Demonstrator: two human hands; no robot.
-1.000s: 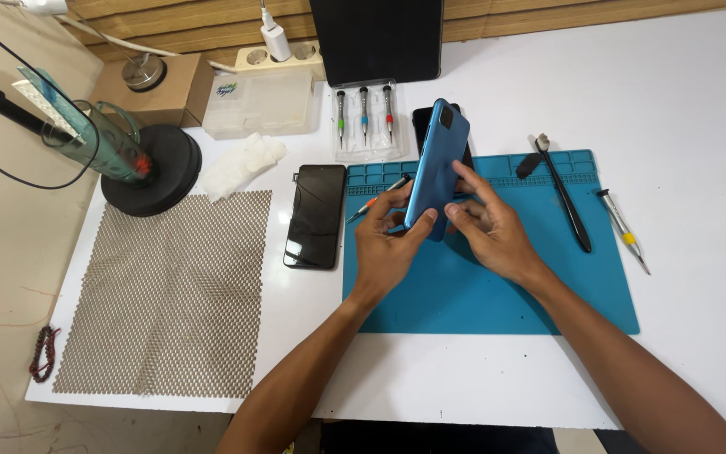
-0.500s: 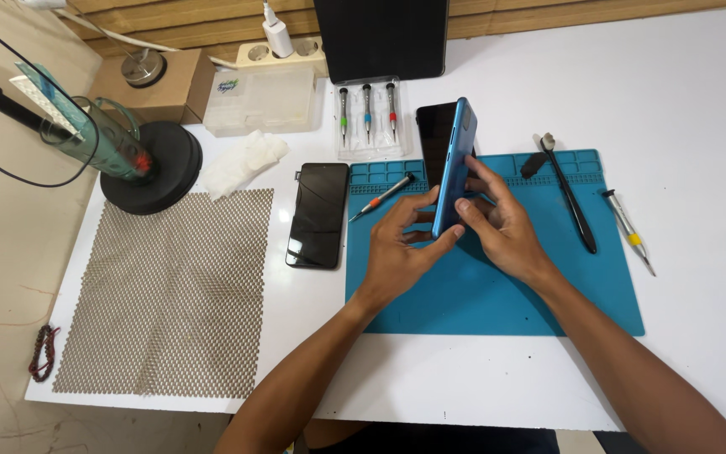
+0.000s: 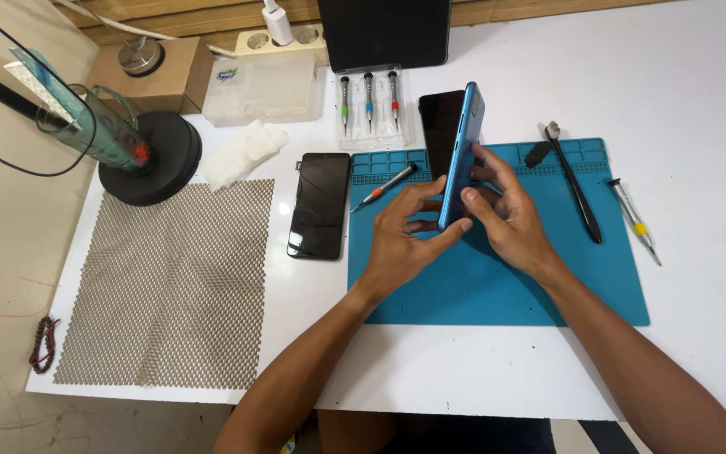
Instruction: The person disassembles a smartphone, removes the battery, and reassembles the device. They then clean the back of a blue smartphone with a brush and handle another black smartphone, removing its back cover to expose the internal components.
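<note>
Both your hands grip the slim blue-backed smartphone (image 3: 460, 160) on edge above the teal silicone mat (image 3: 497, 277), left hand (image 3: 401, 244) fingers and right hand (image 3: 506, 214) fingers pinching its rims; likely light, stiff, slippery and fragile, so hold by the side edges.

Both bare forearms are extended from the lower edge of the view and are angled inward, so that the 2 hands meet near the centre. The left hand (image 3: 401, 240) is turned with its back toward the camera; its fingers (image 3: 418, 195) are curled and its thumb is stretched out to the right. The right hand (image 3: 510, 220) is held just beside it, wrist bent slightly, with its fingers (image 3: 491, 164) spread and raised. The thumb tips of both hands are brought close together. Neither hand is laid flat.
</note>
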